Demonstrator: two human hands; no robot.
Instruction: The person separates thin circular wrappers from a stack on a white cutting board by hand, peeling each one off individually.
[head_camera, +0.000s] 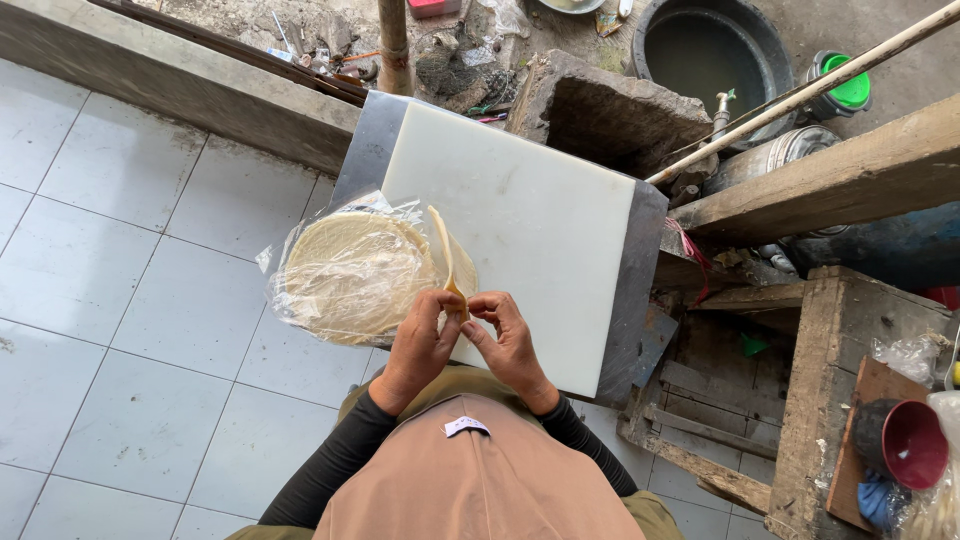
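A stack of thin, pale round wrappers (350, 270) lies in an open clear plastic bag (290, 300) at the left edge of a white cutting board (540, 210). One wrapper (441, 250) stands lifted on edge above the stack. My left hand (420, 345) and my right hand (508, 340) meet at its lower rim, fingertips pinching the wrapper between them. Both arms wear black sleeves.
The board rests on a grey metal stand (645, 290) over a white tiled floor (130, 300). A concrete block (610, 110), a dark water tub (710, 45) and a metal pot (775, 155) lie beyond. Wooden planks and a crate with a red cup (912, 442) stand to the right.
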